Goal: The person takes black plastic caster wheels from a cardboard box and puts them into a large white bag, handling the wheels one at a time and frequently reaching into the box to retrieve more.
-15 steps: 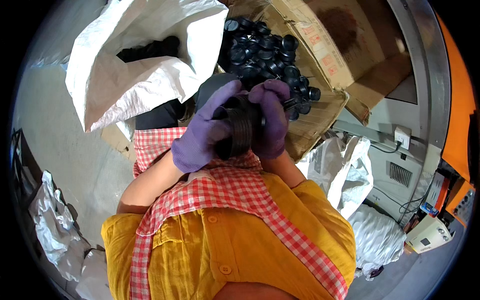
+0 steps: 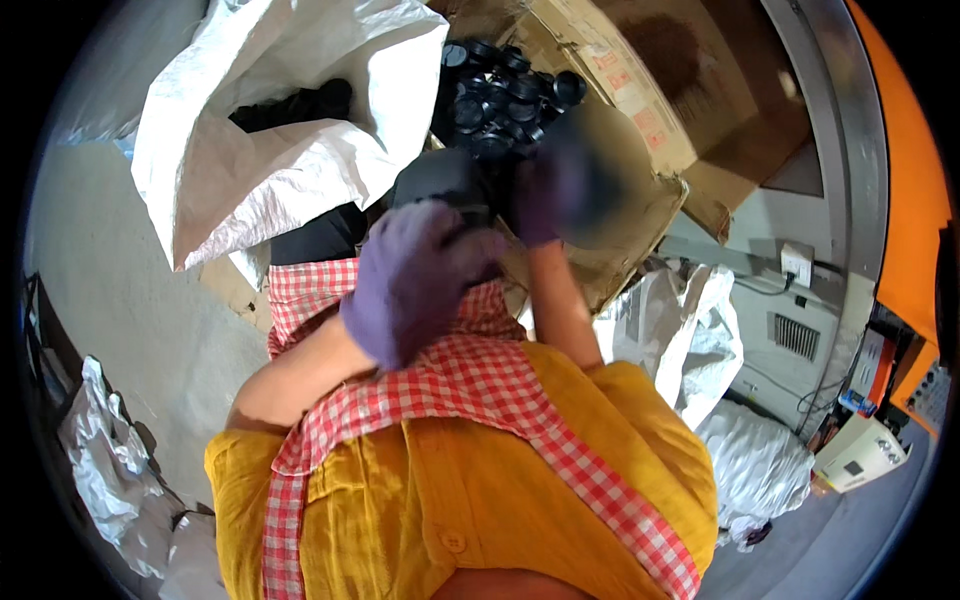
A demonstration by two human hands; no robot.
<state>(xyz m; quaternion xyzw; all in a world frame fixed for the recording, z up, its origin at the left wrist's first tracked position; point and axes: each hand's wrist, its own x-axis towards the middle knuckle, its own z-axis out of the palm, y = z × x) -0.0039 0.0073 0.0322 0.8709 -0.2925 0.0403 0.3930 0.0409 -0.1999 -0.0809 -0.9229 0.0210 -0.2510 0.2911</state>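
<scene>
My left hand (image 2: 420,285), in a purple glove, is closed in front of my lap. Its fingers curl inward with their back toward me, and something dark shows at the fingertips; what it holds is mostly hidden. My right hand (image 2: 545,195), also gloved in purple, is smeared by motion at the near edge of the cardboard box (image 2: 640,215). Beside it is a dark round blur (image 2: 592,185), and whether the fingers grip it I cannot tell. Many round black plastic parts (image 2: 505,100) lie heaped in the box, just beyond my right hand.
A white woven sack (image 2: 270,190) gapes at the upper left, with black parts (image 2: 300,105) inside. More white sacks lie at the lower left (image 2: 110,470) and right (image 2: 750,460). A grey machine panel (image 2: 795,335) with a plug and cable stands to the right.
My hands have parted from the black ribbed ring-shaped part they held together. My right hand has swung forward over the box, a dark blur beside it; my left has turned and curled its fingers.
</scene>
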